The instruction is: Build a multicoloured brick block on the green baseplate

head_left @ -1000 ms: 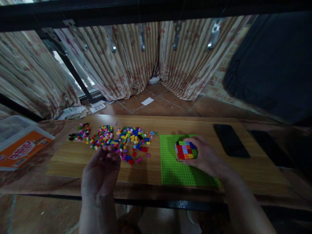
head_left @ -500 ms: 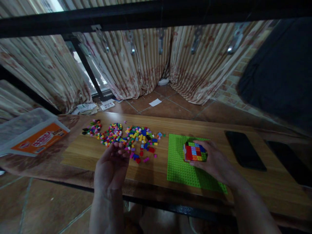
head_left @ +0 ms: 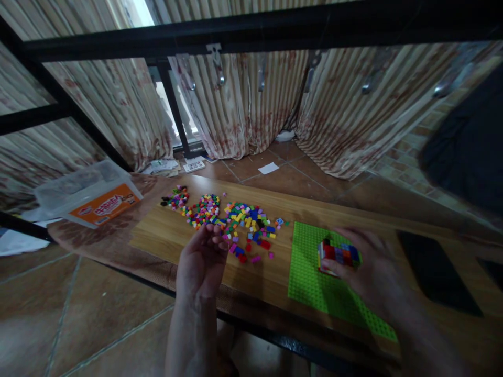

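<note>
My right hand (head_left: 367,267) spans a small block built of colored toy bricks (head_left: 334,255), the thumb along its near side and the blurred fingers over its far side. Red, blue and purple bricks show on top, with a white and yellow edge on the left. This brick block is at the green baseplate (head_left: 310,283); the hand covers part of both. My left hand (head_left: 204,262) is held palm up in front of the loose toy bricks (head_left: 247,217), its fingers loosely curled and no brick visible in the palm.
A clear plastic box (head_left: 90,193) with an orange label stands at the left on a brown cloth (head_left: 78,238). Right of the baseplate lies a black phone (head_left: 436,269) on the wooden board (head_left: 271,283). A dark metal bar (head_left: 236,36) crosses above, before striped curtains (head_left: 243,104).
The view has swung, so everything sits further right in the picture. My right hand's fingers have shifted over the brick block, with the thumb now across its near side. My left hand keeps its pose.
</note>
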{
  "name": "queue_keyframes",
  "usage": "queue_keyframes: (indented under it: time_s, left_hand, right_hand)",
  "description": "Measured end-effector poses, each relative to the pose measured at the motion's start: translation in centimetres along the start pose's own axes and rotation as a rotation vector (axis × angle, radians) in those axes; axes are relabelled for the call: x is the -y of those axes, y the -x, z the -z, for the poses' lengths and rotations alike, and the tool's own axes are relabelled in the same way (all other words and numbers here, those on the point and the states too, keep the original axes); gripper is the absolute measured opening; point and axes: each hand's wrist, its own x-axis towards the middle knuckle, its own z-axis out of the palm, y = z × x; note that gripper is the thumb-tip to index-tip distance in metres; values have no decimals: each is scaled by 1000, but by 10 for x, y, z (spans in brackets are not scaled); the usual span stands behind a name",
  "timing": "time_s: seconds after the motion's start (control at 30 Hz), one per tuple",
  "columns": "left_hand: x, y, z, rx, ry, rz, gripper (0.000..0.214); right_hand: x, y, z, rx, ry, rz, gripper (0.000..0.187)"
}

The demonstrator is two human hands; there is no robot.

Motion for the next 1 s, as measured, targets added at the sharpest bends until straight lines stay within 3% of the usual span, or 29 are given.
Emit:
queue_keyframes:
  time_s: [0.1, 0.23, 0.43, 0.67, 0.87, 1.0]
  left_hand:
    - [-2, -1, 0, -14, 10, 7, 27]
    - [-6, -1, 1, -7, 35, 13, 27]
    - [-15, -1, 5, -9, 74, 10, 26]
    - [-22, -2, 9, -12, 71, -20, 24]
    - [-24, -3, 9, -30, 60, -16, 25]
    - [-22, -4, 8, -29, 30, -16, 22]
  right_hand:
    - [33, -9, -3, -49, -88, -36, 38]
    - [58, -17, -27, 74, -206, 20, 30]
    - [49, -46, -69, 84, -79, 15, 34]
    - [48, -74, -99, 185, -32, 52, 33]
    - [54, -80, -105, 191, -59, 27, 17]
    - [68, -73, -84, 153, -106, -18, 14]
